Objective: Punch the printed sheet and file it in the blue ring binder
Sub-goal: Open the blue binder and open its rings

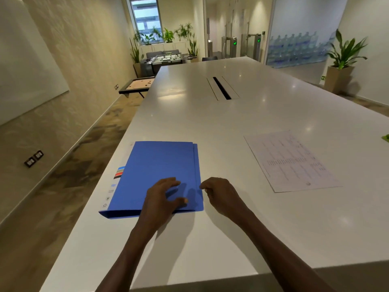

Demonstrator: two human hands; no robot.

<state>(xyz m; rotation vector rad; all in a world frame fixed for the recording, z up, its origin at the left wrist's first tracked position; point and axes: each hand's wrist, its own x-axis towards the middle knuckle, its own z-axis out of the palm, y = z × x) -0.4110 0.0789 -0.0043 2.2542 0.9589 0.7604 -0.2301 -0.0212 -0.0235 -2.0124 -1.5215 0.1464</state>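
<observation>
The printed sheet (291,161), a white page of fine black text, lies flat on the long glossy white bench (231,114), off to the right of both hands and a little beyond them, well apart from either. No punch is in view. A small green thing (385,137) shows at the far right edge, too cropped to tell what it is.

The blue ring binder (155,171), a flat blue card folder with coloured labels along its left edge, lies closed on the bench right under the hands. The left hand (163,196) rests on the cover near its front right corner, fingers spread and arched, thumb down by the front edge. The right hand (221,194) sits just beside the binder's right edge, fingers loosely curled with the tips at that edge; from where I stand I cannot tell whether it is pinching the cover or only touching it.

It looks to me as if the cover is about to be opened. To do that well, I would keep the left hand pressing lightly so the binder does not slide on the slick surface, slip the right fingertips under the free edge, and swing the cover over to the left, leaving the right side towards the sheet open for the reach.
</observation>
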